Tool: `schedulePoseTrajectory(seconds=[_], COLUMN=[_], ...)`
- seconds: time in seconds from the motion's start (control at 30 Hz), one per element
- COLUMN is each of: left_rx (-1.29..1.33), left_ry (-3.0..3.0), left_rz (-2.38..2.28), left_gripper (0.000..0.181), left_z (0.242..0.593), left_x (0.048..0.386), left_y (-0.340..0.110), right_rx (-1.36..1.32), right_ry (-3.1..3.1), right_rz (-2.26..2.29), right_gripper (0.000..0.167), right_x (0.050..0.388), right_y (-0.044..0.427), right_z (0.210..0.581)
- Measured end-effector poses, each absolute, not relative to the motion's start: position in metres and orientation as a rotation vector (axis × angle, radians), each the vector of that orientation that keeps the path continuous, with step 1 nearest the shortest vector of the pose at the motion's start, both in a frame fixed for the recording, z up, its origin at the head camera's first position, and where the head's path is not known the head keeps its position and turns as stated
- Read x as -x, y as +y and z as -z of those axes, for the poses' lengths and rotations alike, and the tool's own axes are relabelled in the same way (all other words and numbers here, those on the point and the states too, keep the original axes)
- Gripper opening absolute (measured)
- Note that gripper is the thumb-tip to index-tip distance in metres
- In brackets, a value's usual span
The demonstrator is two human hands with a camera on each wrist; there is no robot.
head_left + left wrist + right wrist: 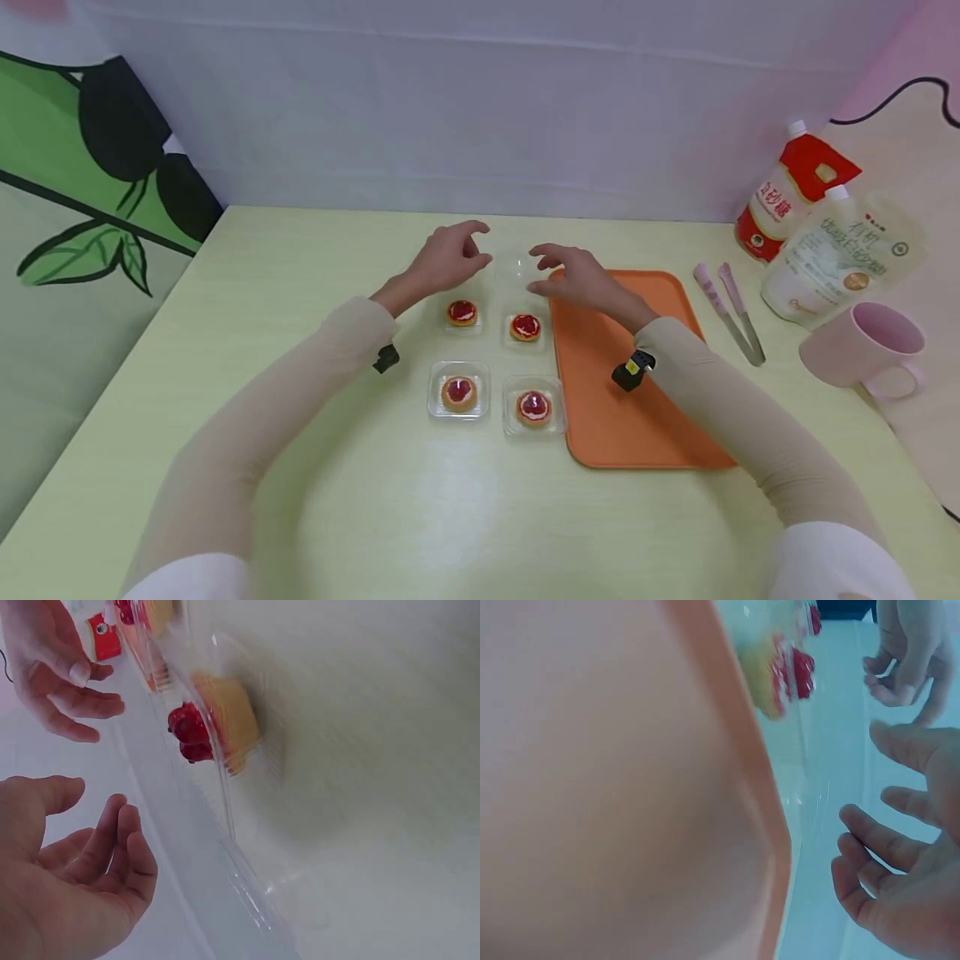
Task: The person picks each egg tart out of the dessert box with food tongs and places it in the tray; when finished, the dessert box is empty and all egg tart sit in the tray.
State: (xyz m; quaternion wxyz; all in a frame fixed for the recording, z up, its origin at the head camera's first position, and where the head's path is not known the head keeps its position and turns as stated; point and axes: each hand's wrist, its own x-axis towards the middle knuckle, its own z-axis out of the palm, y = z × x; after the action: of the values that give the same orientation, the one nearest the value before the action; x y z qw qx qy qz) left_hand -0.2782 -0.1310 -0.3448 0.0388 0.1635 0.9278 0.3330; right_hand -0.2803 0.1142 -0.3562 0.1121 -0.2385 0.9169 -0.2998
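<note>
My left hand [448, 257] hovers over the far part of the table, fingers loosely bent and nothing between them. Facing it, my right hand [576, 279] is held above the far left corner of the orange tray [630, 400], its fingers spread and also bare. Between the two hands lies a clear plastic piece [517, 265], hard to make out. Nearer to me, several small red-topped tarts sit in clear plastic boxes, among them a back left tart [462, 313], a back right tart [525, 327], a front left tart [459, 393] and a front right tart [533, 407].
Right of the tray lie tongs [738, 321] with pink handles. A red and white pouch [780, 204], a pale pouch [832, 258] and a pink mug [855, 346] stand along the table's right side. The front right box [553, 425] touches the tray's left edge.
</note>
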Motion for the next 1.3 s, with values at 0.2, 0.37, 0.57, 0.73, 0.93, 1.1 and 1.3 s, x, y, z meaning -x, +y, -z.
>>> schedulePoseTrajectory(seconds=[0.2,0.37,0.57,0.73,0.93,1.1,1.3], left_rx=[-0.703,-0.806,-0.832,-0.83,-0.804,-0.64,-0.54], left_ry=[2.835,2.812,2.766,2.741,2.747,2.752,2.694], left_rz=[-1.12,-1.16,-1.156,-1.168,-1.166,-1.094,-0.957], left_gripper=[0.04,0.034,0.028,0.025,0.02,0.034,0.07], left_z=[0.345,0.344,0.343,0.348,0.357,0.36,0.371], left_x=[0.244,0.221,0.2,0.186,0.171,0.157,0.143], left_y=[-0.149,-0.161,-0.17,-0.173,-0.18,-0.186,-0.197], right_rx=[0.804,0.897,0.972,0.955,0.976,0.974,0.985], right_ry=[2.6,2.562,2.534,2.537,2.547,2.566,2.635], right_rz=[0.739,0.642,0.63,0.633,0.625,0.609,0.622], right_gripper=[0.074,0.084,0.083,0.081,0.08,0.081,0.077], right_x=[0.259,0.25,0.248,0.249,0.25,0.249,0.243], right_y=[0.117,0.121,0.121,0.122,0.122,0.121,0.117], right_z=[0.358,0.364,0.368,0.368,0.37,0.367,0.357])
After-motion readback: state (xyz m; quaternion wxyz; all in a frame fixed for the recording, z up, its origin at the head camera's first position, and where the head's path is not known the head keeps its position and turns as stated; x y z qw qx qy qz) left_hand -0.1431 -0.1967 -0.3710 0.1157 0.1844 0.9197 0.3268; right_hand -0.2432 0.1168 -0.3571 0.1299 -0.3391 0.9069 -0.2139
